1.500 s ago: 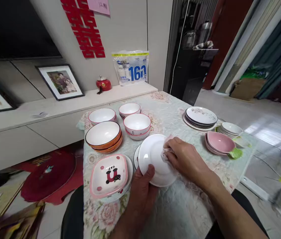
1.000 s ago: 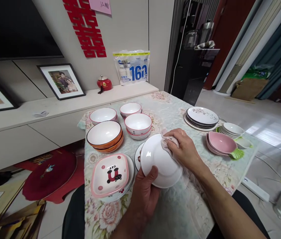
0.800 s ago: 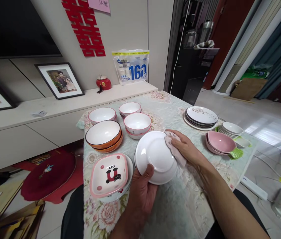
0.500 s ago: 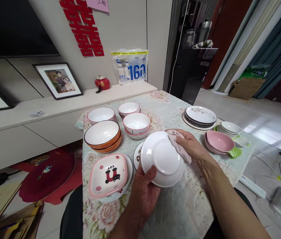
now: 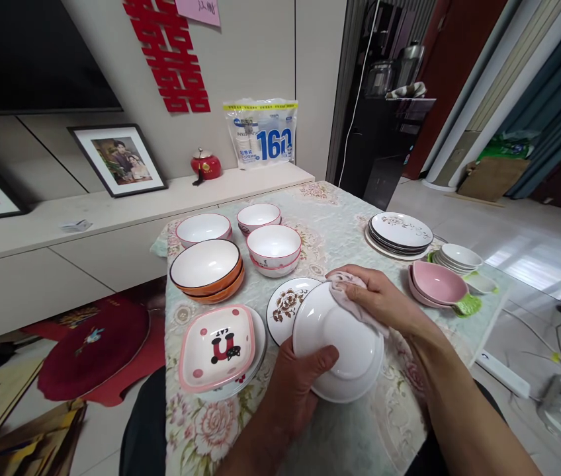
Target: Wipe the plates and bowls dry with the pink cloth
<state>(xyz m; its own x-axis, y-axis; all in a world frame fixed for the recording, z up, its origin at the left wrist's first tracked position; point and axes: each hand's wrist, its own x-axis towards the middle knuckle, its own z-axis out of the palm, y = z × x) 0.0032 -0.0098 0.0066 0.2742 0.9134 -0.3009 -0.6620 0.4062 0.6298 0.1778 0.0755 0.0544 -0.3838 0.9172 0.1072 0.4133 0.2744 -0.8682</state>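
Observation:
A white plate (image 5: 354, 354) is tilted up above the table, its underside with the foot ring facing me. My left hand (image 5: 305, 377) is closed on its lower left edge, thumb across the underside. In my right hand (image 5: 380, 294) a pale pink cloth (image 5: 352, 297) is bunched and pressed against the plate's upper rim. Behind the held plate lies a plate with a brown flower print (image 5: 288, 307), partly covered by it. To the left, a square pink-rimmed cat dish (image 5: 217, 350) rests on a stack of round plates (image 5: 260, 337).
Orange bowls (image 5: 206, 268) and red-rimmed bowls (image 5: 274, 246) stand stacked at the table's back left. At the right are stacked plates (image 5: 399, 230), pink bowls (image 5: 439, 283) and small white bowls (image 5: 462, 256). A flowered tablecloth (image 5: 214, 426) covers the table; a cabinet ledge (image 5: 176, 198) runs behind.
The held plate has moved slightly right and toward me, tilting more and uncovering more of the flower-print plate. Both hands stay on it, the cloth still at its rim.

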